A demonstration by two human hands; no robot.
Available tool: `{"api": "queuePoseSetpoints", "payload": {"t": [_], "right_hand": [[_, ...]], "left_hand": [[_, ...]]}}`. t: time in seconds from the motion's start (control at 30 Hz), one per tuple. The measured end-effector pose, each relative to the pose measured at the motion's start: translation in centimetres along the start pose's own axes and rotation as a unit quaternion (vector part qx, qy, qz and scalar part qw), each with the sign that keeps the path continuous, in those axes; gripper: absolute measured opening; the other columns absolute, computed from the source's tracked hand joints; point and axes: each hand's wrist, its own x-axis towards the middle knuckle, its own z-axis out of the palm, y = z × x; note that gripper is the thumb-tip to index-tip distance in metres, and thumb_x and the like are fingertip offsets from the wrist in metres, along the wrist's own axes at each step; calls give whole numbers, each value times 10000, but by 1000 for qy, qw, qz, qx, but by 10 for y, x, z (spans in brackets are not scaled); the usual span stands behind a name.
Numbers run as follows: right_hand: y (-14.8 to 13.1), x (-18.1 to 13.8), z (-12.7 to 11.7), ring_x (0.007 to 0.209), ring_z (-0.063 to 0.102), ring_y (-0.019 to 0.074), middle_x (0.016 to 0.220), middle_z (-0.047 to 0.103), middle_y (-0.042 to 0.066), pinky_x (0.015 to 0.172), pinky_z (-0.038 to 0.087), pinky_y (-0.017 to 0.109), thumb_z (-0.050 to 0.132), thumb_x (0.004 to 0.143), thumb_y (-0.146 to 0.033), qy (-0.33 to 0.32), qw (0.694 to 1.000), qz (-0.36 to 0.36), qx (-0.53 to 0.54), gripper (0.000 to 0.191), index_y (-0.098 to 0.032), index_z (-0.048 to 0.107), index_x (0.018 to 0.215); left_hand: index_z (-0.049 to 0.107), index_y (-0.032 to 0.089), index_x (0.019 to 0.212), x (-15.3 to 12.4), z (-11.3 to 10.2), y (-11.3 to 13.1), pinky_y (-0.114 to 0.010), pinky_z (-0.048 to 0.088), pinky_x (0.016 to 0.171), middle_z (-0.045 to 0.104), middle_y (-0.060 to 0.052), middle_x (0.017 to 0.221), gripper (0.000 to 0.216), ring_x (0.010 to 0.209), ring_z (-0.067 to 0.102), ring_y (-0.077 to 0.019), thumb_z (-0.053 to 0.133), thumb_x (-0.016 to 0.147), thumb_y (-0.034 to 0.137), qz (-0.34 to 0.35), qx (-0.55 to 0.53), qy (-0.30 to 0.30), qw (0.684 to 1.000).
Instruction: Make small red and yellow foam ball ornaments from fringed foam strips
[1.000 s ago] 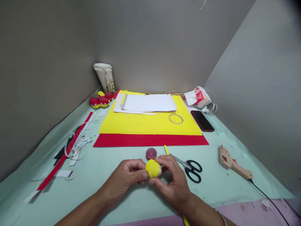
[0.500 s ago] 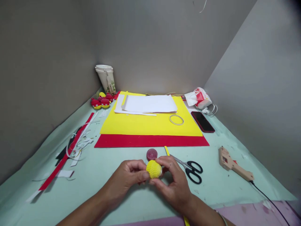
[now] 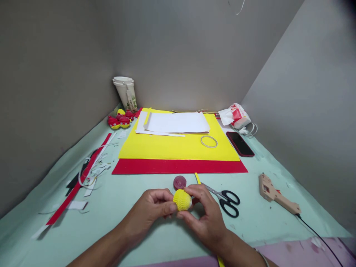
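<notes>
A small yellow ribbed dome (image 3: 182,199), seemingly of coiled corrugated paper, is pinched between both hands above the near part of the table. My left hand (image 3: 157,205) grips its left side with thumb and fingers. On the other side my right hand (image 3: 204,213) closes round it, the fingers above and the thumb below, and a whitish spot shows at that edge. Just behind the dome lies a dark red ribbed disc (image 3: 179,182). Scissors with black handles (image 3: 228,203) rest right of my right hand, beside the end of a yellow strip (image 3: 197,178).
Yellow (image 3: 178,148) and red sheets (image 3: 178,167) lie ahead under white paper (image 3: 178,122) and a ring (image 3: 208,141). A glue gun (image 3: 278,194) and a phone (image 3: 240,144) are rightward. Leftward are paper scraps (image 3: 97,168), red-yellow pieces (image 3: 119,120) and a cup (image 3: 125,92).
</notes>
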Motion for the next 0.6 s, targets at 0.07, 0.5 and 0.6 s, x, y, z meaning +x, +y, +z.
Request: {"api": "queuePoseSetpoints", "payload": {"t": [0.07, 0.5, 0.6], "right_hand": [[0, 0, 0, 926, 589, 199, 1081, 609, 72, 687, 530, 280, 713, 793, -198, -2, 1000, 1, 3, 455, -260, 526, 1203], [-1, 0, -1, 958, 583, 214, 1095, 609, 75, 700, 531, 289, 721, 792, -219, -8, 1000, 7, -1, 473, -268, 525, 1220], [-3, 0, -2, 979, 574, 222, 1143, 598, 88, 707, 537, 296, 719, 790, -217, -22, 1000, 21, 5, 543, -258, 500, 1285]], "left_hand": [[705, 130, 676, 0, 0, 0, -224, 344, 594, 569, 19, 644, 221, 605, 467, -96, 794, 706, 330, 1, 0, 0, 1000], [683, 122, 665, 1, 0, -1, -227, 327, 585, 572, 10, 634, 242, 600, 453, -99, 794, 705, 333, -8, -8, 10, 1000], [671, 125, 673, 0, 1, -2, -223, 316, 578, 562, 16, 625, 238, 591, 442, -93, 800, 695, 324, -24, -29, 27, 999]]}}
